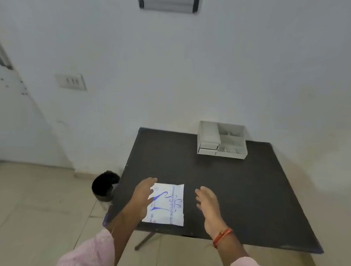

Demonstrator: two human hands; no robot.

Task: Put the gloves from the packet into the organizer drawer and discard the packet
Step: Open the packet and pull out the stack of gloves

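Flat white printed glove packet (167, 205) apparently unopened near black table's (249, 190) front edge, open left hand (143, 199) resting on it, open empty right hand (207, 203) beside; white plastic organizer (222, 140) untouched, black bin (104, 186) waiting.

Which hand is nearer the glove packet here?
Left. The left hand overlaps the packet at its left edge; the right hand hangs apart from it, off its right edge.

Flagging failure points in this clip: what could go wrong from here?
1. The packet lies flat near the table's front edge; the left hand could slide it off while getting a grip.
2. The organizer sits at the far edge, a long reach.
3. The bin stands low beside the table; a tossed packet could miss.
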